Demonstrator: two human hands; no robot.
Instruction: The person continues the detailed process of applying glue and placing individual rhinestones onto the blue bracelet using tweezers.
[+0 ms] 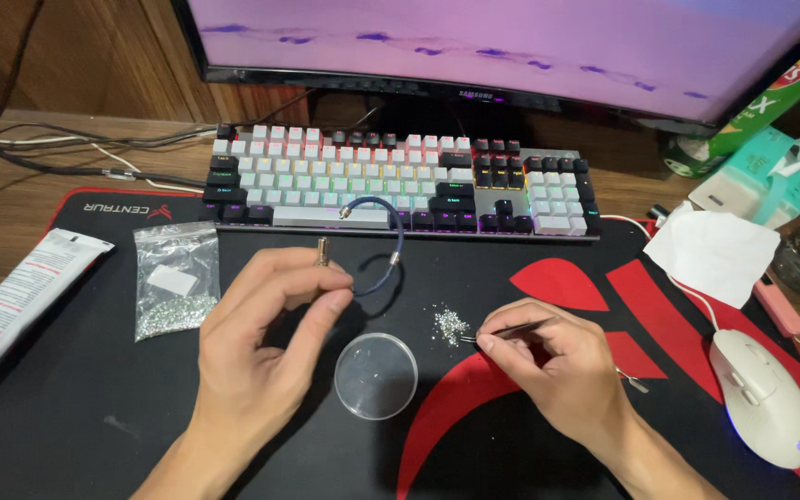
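monitor (511, 46) top cut off, beads (451, 323) indistinct

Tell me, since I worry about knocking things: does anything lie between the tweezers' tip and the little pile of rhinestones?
Nothing visible does. The tweezers in the right hand point straight at the rhinestone pile across bare mat. The clear round dish sits lower left, off that line.

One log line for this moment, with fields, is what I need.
left hand: holds blue cord | right hand: holds tweezers, tip at beads | dish: between hands | surface: mat
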